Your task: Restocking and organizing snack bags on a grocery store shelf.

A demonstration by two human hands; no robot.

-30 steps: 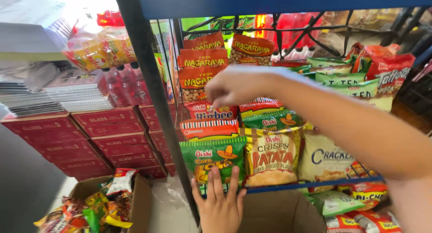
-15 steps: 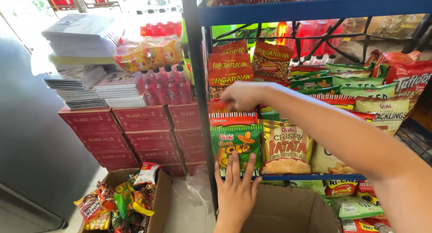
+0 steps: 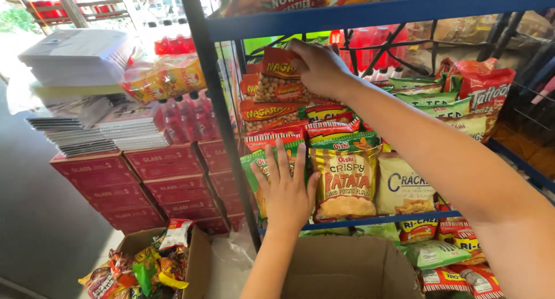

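Observation:
My right hand reaches across to the back of the blue shelf and grips the top of an orange-red nut snack bag in a stack of the same bags. My left hand lies flat, fingers spread, against a green snack bag at the shelf's front row. Right beside it stands a yellow potato-chip bag, and a white cracker bag is further right.
An open cardboard box sits below the shelf, and another box with mixed snack packs is at lower left. Red cartons are stacked left of the dark shelf post, with notebooks and bottles on top.
My right hand has moved up and back onto the orange-red bag stack and closed on a bag. My left hand slid higher against the green bag. The view has moved closer.

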